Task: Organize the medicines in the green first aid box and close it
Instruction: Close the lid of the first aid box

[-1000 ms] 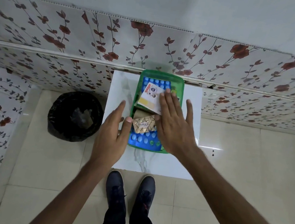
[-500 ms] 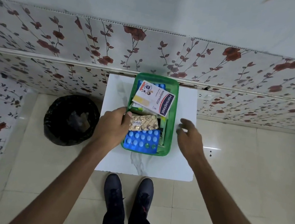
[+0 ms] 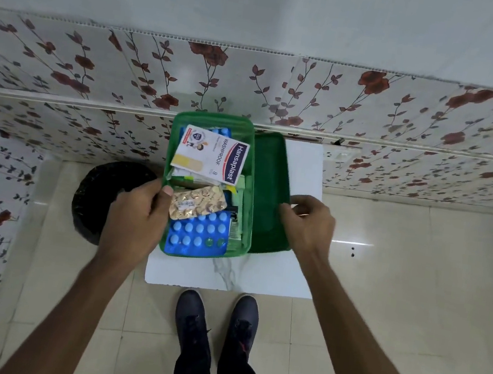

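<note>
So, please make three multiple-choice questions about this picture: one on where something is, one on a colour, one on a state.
1. Where does the green lid lie?
A. right of the box
B. in the bin
C. on the floor

2. What colour is the large blister pack at the near end of the green box?
A. red
B. blue
C. black

3. What is the state of the box?
A. shut
B. open and holding medicines
C. open and empty

Answers: 1 A, the lid lies on the white table beside the box, under the fingers of the right hand. 2 B, the pack is blue. 3 B, the plaster packet and strips show inside.
</note>
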